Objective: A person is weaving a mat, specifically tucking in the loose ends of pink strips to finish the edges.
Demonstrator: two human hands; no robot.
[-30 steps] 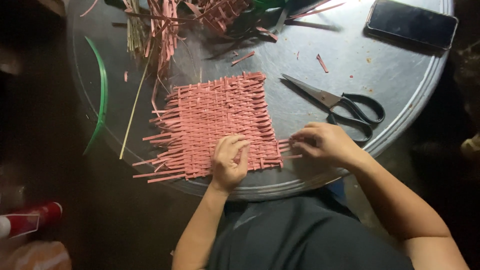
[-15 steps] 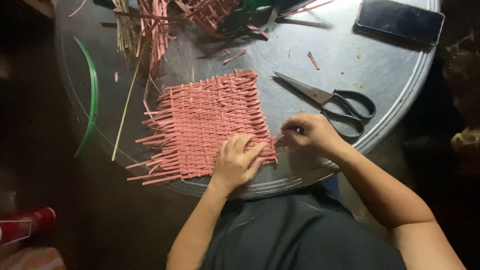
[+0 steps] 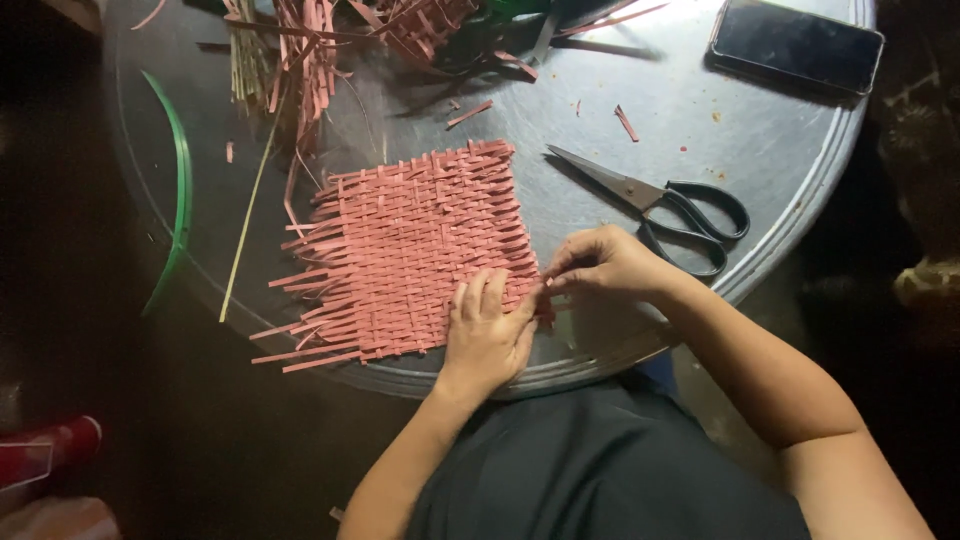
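Head view looks down on a round metal table (image 3: 760,180), dull grey and scuffed, with dark floor all around its rim. Your left hand (image 3: 488,335) lies flat, fingers spread, on the near right corner of the pink woven strip mat (image 3: 410,250), which sits near the table's front edge. Your right hand (image 3: 600,268) pinches a strip end at the mat's right edge, fingertips closed together. Black-handled scissors (image 3: 670,205) lie just beyond that hand, blades open. Loose pink strips (image 3: 310,50) pile at the far side, a dark phone (image 3: 797,45) rests far right, and a green band (image 3: 180,200) curves along the left rim.
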